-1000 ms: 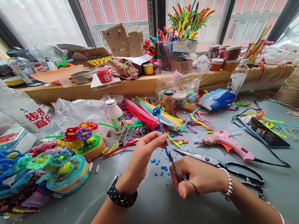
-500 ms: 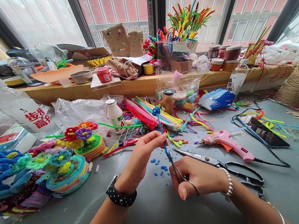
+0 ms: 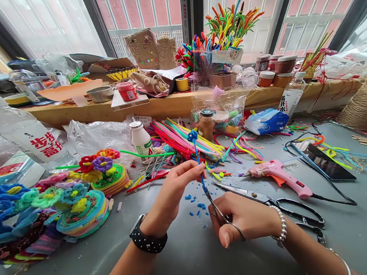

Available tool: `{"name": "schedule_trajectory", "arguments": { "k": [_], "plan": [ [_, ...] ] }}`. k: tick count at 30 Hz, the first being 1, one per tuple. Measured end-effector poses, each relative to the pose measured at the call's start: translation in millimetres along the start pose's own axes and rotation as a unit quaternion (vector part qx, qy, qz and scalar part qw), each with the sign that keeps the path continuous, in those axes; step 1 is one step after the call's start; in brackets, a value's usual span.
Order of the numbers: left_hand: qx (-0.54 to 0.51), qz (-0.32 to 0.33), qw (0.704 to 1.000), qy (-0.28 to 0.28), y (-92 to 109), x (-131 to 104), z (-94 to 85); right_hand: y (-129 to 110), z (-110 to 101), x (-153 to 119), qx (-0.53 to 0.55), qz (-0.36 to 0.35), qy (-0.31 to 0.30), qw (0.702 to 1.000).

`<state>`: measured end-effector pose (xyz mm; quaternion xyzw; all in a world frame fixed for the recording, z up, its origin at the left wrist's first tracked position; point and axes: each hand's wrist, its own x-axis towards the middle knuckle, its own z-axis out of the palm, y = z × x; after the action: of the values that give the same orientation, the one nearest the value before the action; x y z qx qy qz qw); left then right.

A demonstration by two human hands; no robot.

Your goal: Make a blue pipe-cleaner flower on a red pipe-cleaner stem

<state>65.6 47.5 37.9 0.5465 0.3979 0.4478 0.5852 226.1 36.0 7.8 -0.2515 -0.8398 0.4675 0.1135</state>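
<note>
Between thumb and fingers, my left hand (image 3: 179, 184) pinches a blue pipe cleaner flower (image 3: 193, 136) by its stem, flower head up. My right hand (image 3: 238, 218) has its fingers through the loops of small scissors (image 3: 217, 209). Their blades lie against the lower part of the blue stem, just below the left fingertips. Blue fuzz clippings (image 3: 197, 206) are scattered on the grey table (image 3: 186, 263) beneath. Large black-handled scissors (image 3: 280, 206) rest on the table just beyond and to the right of my right hand.
A pink glue gun (image 3: 283, 178) with a cord lies at the right, near a phone (image 3: 325, 161). Pipe cleaners (image 3: 184, 139) are heaped behind the hands. Finished felt-like flowers (image 3: 72, 195) stand at the left. Bottles and a twine spool (image 3: 366, 100) flank the table.
The scissor blades look closer together on the stem than before. Both hands stay almost where they were.
</note>
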Motion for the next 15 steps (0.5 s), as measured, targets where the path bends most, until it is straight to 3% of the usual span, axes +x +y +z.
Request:
{"name": "schedule_trajectory", "arguments": {
  "k": [15],
  "plan": [
    [0.024,-0.017,0.999,-0.022,-1.3,-0.3,-0.4,-1.0,-1.3,1.3,-0.022,0.012,0.001,1.0]
  ]
}}
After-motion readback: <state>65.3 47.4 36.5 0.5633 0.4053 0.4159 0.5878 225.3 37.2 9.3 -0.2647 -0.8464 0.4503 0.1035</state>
